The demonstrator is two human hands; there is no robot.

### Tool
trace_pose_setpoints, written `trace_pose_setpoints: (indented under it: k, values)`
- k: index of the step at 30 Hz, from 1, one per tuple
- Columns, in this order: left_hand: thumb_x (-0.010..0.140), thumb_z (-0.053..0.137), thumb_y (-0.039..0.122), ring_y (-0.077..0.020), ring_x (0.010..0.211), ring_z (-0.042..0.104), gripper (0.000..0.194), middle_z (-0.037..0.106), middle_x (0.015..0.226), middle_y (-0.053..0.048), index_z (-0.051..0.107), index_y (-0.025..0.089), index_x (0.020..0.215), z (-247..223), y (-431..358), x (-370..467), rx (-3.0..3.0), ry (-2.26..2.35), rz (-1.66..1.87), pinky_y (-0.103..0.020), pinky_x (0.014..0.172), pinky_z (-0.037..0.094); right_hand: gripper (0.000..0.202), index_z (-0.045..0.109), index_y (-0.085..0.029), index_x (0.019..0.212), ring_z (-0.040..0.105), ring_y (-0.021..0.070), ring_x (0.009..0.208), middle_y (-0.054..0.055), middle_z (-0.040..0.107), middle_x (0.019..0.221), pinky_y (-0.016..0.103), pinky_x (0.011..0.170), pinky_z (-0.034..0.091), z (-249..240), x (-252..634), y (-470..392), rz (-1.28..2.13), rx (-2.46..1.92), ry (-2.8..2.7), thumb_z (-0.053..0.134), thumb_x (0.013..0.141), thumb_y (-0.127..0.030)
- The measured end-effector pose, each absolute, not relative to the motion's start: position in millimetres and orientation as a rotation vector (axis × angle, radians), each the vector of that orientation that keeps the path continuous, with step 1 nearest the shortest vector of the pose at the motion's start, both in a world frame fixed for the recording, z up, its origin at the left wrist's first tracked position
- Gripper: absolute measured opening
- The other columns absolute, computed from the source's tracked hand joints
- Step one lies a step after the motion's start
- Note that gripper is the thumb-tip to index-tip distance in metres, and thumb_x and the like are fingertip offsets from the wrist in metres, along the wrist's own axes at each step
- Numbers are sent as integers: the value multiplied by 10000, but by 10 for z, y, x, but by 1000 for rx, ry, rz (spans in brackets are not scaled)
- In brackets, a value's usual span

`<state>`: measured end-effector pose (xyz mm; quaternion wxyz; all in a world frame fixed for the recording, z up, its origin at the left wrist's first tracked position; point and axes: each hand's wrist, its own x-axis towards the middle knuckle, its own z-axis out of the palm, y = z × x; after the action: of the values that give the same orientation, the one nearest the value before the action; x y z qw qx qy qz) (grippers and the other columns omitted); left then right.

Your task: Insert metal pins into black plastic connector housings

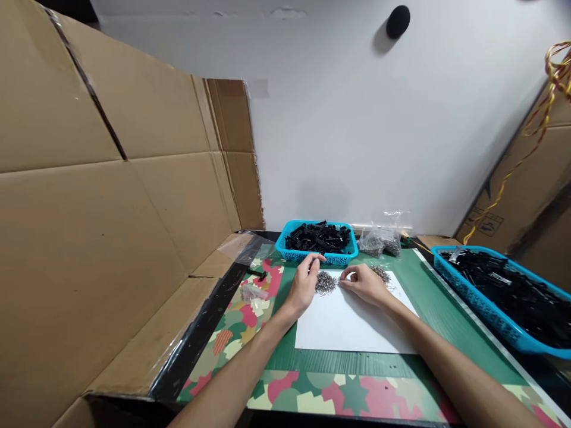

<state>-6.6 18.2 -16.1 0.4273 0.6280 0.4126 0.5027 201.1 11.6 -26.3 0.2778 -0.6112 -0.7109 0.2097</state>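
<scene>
My left hand (pixel 304 284) is closed, thumb and fingers brought together just in front of the near wall of a blue basket (pixel 292 257). What it holds, if anything, is too small to make out. Beside it on a white sheet (pixel 343 324) lies a pile of small silvery metal pieces (pixel 325 283). At that pile's right edge my right hand (pixel 364 284) has its thumb and forefinger in a pinch; the thing between the fingertips cannot be made out. Partly behind this hand is a second pile of metal pieces (pixel 381 273).
Black plastic parts (pixel 319 238) fill the back basket. Another blue basket (pixel 491 324) of black parts stands right. Clear bags (pixel 379 241) lie against the wall. A small black part (pixel 257 274) and a plastic bag (pixel 253 293) lie left. Cardboard (pixel 134 226) walls the left side.
</scene>
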Motion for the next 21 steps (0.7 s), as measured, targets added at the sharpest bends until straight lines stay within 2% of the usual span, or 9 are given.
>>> trace_pose_setpoints:
  k: [8, 17, 21]
  values:
    - [984, 560, 522, -139, 586, 335, 344, 404, 680, 46, 678, 203, 1037, -180, 188, -73, 1676, 1027, 1200, -243, 539, 264, 138, 790, -206, 821, 618, 177, 675, 21, 726, 739, 258, 574, 314, -281, 2008, 118, 592, -1636, -1918, 682, 867, -279]
    - [970, 565, 503, -151, 606, 376, 352, 472, 675, 31, 725, 191, 998, -157, 183, -82, 1716, 1052, 1186, -251, 571, 307, 264, 785, -196, 1004, 699, 210, 804, 68, 798, 933, 254, 642, 386, -347, 2073, 167, 615, -1596, -1867, 540, 943, -271]
    - [973, 556, 477, -152, 616, 392, 332, 500, 695, 25, 721, 189, 991, -127, 155, -70, 1718, 1049, 1184, -253, 575, 312, 255, 791, -193, 943, 659, 202, 740, 59, 767, 849, 246, 612, 363, -333, 2072, 166, 616, -1573, -1858, 580, 914, -333]
